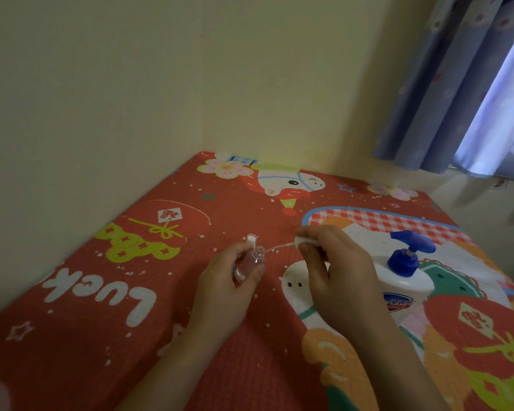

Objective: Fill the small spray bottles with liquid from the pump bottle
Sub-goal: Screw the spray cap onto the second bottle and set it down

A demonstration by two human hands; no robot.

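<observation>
My left hand (224, 287) grips a small clear spray bottle (251, 264), tilted, with its open neck pointing up and to the right. Just behind it stands a second small spray bottle with a white top (251, 239), mostly hidden. My right hand (336, 272) pinches a white sprayer head (301, 241); its thin dip tube (279, 247) reaches left toward the open neck. The white pump bottle with a blue pump (405, 272) stands upright just right of my right hand.
Everything sits on a red cartoon-printed mat (131, 292) pushed into a corner of cream walls (131, 84). A blue curtain (457, 84) hangs at the upper right. The mat's right edge drops off near the pump bottle.
</observation>
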